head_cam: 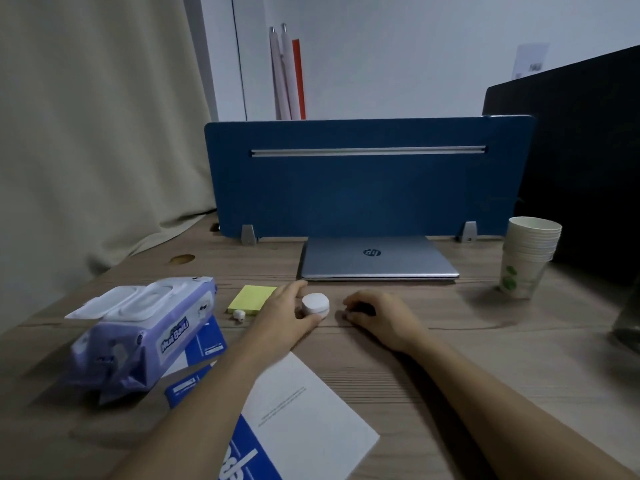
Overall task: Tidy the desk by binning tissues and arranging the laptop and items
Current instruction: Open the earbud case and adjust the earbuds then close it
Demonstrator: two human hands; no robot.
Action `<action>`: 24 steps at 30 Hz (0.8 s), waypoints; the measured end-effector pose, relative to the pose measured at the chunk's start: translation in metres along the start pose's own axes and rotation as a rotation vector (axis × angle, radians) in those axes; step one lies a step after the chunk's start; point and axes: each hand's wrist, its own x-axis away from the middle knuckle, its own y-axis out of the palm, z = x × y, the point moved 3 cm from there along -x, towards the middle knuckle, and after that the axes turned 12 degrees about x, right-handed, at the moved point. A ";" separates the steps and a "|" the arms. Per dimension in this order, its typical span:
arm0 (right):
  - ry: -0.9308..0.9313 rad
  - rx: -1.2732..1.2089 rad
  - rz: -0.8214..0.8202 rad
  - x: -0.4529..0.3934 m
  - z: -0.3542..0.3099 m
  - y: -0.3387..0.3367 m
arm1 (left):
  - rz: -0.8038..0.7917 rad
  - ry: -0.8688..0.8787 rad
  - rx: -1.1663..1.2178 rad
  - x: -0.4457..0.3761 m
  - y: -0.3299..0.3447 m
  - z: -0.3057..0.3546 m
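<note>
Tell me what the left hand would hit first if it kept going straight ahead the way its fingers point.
Probably the closed laptop. The left hand grips a small white round container, fingers pointing away and slightly right toward the laptop's near-left corner. Only bare desk shows between them, though depth is hard to judge.

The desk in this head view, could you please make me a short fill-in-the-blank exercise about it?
1. The laptop lies with its lid ____.
2. The left hand holds a round white ____.
3. The sticky notes are ____ in colour.
4. The paper cups stand to the ____ of the laptop.

Answers: closed; container; yellow; right
</note>
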 end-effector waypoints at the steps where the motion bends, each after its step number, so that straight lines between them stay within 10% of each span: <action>1: -0.007 -0.001 0.001 -0.002 -0.001 -0.001 | -0.010 -0.007 0.013 0.000 -0.001 0.002; 24: -0.193 -0.035 0.096 -0.005 -0.019 -0.006 | 0.023 0.028 0.433 -0.008 -0.005 -0.002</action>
